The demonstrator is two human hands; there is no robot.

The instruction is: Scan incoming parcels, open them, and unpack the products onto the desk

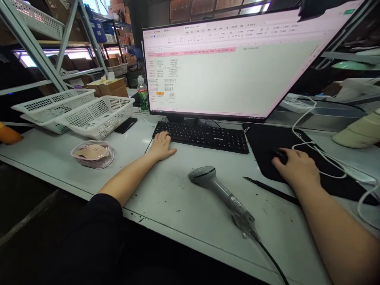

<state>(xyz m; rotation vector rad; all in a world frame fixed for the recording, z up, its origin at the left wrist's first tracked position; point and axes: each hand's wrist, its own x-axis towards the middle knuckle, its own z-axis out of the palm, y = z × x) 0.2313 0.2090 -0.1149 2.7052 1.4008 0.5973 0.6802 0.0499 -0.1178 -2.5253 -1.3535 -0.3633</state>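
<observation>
My left hand (162, 146) rests at the left end of a black keyboard (204, 136), fingertips on its keys and thumb out over the table. Its fingers lie stretched out and grip nothing. Over on the black mouse pad (261, 146), my right hand (299, 166) is curved around a dark computer mouse (280, 156), which it mostly covers. Behind the keyboard stands a monitor (213, 79) with a spreadsheet on its screen. A grey barcode scanner (219, 188) lies on the table between my forearms. Beside my right wrist is a thin black craft knife (270, 189).
White perforated baskets (101, 114) stand at the left, with a black phone (126, 125) beside them. In front is a clear plastic container (92, 154) with something beige inside. A green-labelled bottle (143, 95) stands left of the monitor. White cables (326, 158) loop at right.
</observation>
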